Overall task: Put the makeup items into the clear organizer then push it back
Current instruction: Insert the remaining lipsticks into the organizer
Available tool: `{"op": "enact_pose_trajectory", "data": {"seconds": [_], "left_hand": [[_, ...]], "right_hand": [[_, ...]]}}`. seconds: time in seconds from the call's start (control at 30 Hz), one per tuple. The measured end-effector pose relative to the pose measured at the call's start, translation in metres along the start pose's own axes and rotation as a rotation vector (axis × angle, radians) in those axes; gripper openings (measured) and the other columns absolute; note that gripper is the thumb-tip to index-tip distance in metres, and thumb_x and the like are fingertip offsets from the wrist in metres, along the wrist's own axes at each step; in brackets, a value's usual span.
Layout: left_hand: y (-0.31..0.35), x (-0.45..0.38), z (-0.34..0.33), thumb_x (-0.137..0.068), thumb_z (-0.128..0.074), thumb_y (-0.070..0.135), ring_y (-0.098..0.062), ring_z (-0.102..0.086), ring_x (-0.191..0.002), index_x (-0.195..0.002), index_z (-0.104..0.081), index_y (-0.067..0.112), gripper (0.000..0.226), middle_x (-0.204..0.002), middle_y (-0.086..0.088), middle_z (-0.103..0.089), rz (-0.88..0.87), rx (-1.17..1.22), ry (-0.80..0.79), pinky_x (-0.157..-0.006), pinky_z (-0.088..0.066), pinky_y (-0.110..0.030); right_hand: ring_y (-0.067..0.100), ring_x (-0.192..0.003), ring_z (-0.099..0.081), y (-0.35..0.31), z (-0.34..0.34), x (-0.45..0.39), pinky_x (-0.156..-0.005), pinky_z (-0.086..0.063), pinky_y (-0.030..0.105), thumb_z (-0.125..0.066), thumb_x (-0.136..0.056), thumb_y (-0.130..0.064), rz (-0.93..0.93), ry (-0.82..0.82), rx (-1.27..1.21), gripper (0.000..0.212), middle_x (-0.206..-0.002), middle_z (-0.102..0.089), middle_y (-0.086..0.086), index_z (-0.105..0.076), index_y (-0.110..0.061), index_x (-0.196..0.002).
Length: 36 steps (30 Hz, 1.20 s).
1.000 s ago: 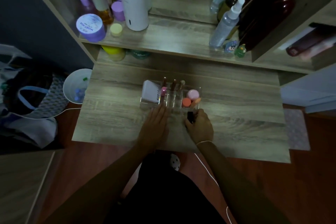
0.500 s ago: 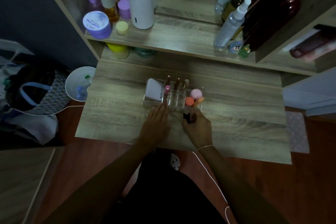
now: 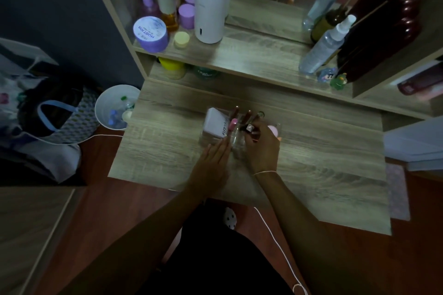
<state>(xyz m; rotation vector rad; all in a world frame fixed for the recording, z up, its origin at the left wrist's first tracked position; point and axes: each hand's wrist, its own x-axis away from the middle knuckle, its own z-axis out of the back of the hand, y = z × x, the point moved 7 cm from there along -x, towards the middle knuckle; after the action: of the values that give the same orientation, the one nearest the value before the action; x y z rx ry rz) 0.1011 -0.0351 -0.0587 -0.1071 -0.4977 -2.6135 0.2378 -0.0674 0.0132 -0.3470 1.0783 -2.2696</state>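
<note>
Over the middle slots of the clear plastic organizer [image 3: 211, 137], the right hand [image 3: 262, 148] pinches a small dark tube with a shiny metallic cap [image 3: 250, 129] between its fingertips, holding it at the compartment tops. The left hand [image 3: 212, 163] lies flat and open, fingers straight, with the tips touching the organizer's near wall. Inside the organizer stand a pale lilac boxy carton with dark lettering [image 3: 214, 123] on the left, slim brown-handled sticks [image 3: 235, 112] in the centre, and a round pink puff [image 3: 273, 129] on the right. The organizer sits mid-way on the grey wood-grain desk [image 3: 323, 163]. On the shelf behind stands a smooth white cylinder with a grilled top [image 3: 209, 11].
</note>
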Motion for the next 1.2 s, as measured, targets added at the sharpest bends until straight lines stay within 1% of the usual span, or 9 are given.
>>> {"op": "enact_pose_trajectory", "data": {"seconds": [0.07,0.13,0.3,0.37,0.53,0.8,0.97,1.1,1.2], "left_hand": [[0.003,-0.002,-0.002,-0.093,-0.046,0.034,-0.027,-0.01,-0.147,-0.149,-0.014,0.005,0.071,-0.159,-0.016,-0.014,-0.007,0.007,-0.009,-0.12,-0.015,-0.047],[0.004,-0.002,-0.001,-0.094,-0.045,0.033,-0.026,-0.008,-0.148,-0.149,-0.012,0.006,0.07,-0.159,-0.015,-0.011,-0.006,0.016,-0.007,-0.121,-0.014,-0.047],[0.002,-0.002,-0.002,-0.094,-0.044,0.033,-0.026,-0.005,-0.148,-0.149,-0.01,0.006,0.07,-0.16,-0.015,-0.009,-0.001,0.005,-0.006,-0.121,-0.01,-0.045],[0.002,-0.001,-0.002,-0.094,-0.044,0.033,-0.026,-0.005,-0.148,-0.149,-0.01,0.006,0.07,-0.16,-0.014,-0.008,-0.002,0.015,-0.005,-0.121,-0.009,-0.044],[0.003,0.0,0.001,-0.093,-0.047,0.033,-0.027,-0.008,-0.148,-0.149,-0.013,0.005,0.071,-0.159,-0.016,-0.011,-0.013,0.014,0.004,-0.121,-0.011,-0.045],[0.002,-0.001,0.0,-0.093,-0.046,0.035,-0.025,-0.006,-0.148,-0.149,-0.008,0.006,0.073,-0.16,-0.014,-0.008,0.003,0.002,-0.012,-0.12,-0.009,-0.044],[0.003,-0.001,0.002,-0.093,-0.047,0.034,-0.028,-0.009,-0.148,-0.149,-0.011,0.004,0.073,-0.159,-0.015,-0.01,-0.004,0.0,-0.012,-0.12,-0.011,-0.045],[0.004,0.0,0.004,-0.092,-0.049,0.034,-0.027,-0.007,-0.148,-0.149,-0.01,0.005,0.074,-0.16,-0.014,-0.009,0.001,0.013,-0.011,-0.121,-0.01,-0.045],[0.003,-0.001,0.002,-0.093,-0.046,0.036,-0.025,-0.004,-0.148,-0.149,-0.006,0.006,0.075,-0.16,-0.013,-0.004,0.004,-0.009,-0.034,-0.121,-0.01,-0.043]], "right_hand": [[0.02,-0.083,-0.068,0.007,0.001,0.0,-0.072,-0.051,0.026,-0.067,-0.079,-0.004,-0.002,-0.01,0.035,0.02,-0.086,-0.067,-0.004,-0.067,-0.013,-0.098],[0.022,-0.082,-0.067,0.008,-0.002,-0.001,-0.069,-0.048,0.025,-0.065,-0.08,-0.001,0.018,-0.035,0.085,0.022,-0.092,-0.07,0.007,-0.066,-0.013,-0.099],[0.03,-0.078,-0.064,-0.005,-0.002,-0.005,-0.069,-0.056,0.041,-0.066,-0.078,0.002,0.116,-0.03,0.147,0.017,-0.088,-0.067,0.015,-0.066,-0.004,-0.093],[0.033,-0.08,-0.064,-0.006,-0.004,-0.007,-0.069,-0.055,0.043,-0.064,-0.078,0.002,0.132,-0.059,0.185,0.017,-0.088,-0.068,0.018,-0.065,-0.003,-0.094],[0.037,-0.089,-0.064,-0.002,-0.013,-0.008,-0.075,-0.053,0.048,-0.059,-0.083,0.0,0.104,-0.141,0.247,0.018,-0.097,-0.07,0.02,-0.064,-0.002,-0.1],[0.034,-0.095,-0.063,0.01,-0.023,-0.015,-0.081,-0.053,0.049,-0.057,-0.084,-0.004,0.028,-0.215,0.294,0.024,-0.103,-0.069,0.02,-0.065,-0.005,-0.107],[0.033,-0.096,-0.064,0.013,-0.022,-0.016,-0.082,-0.055,0.048,-0.059,-0.084,-0.005,0.018,-0.225,0.299,0.026,-0.105,-0.069,0.018,-0.065,-0.008,-0.109],[0.031,-0.094,-0.065,0.012,-0.021,-0.017,-0.081,-0.054,0.039,-0.061,-0.084,-0.005,0.03,-0.217,0.287,0.025,-0.103,-0.07,0.017,-0.066,-0.007,-0.108],[0.031,-0.094,-0.065,0.008,-0.016,-0.015,-0.083,-0.054,0.042,-0.063,-0.085,-0.008,0.034,-0.193,0.278,0.027,-0.104,-0.07,0.018,-0.064,-0.005,-0.112]]}}
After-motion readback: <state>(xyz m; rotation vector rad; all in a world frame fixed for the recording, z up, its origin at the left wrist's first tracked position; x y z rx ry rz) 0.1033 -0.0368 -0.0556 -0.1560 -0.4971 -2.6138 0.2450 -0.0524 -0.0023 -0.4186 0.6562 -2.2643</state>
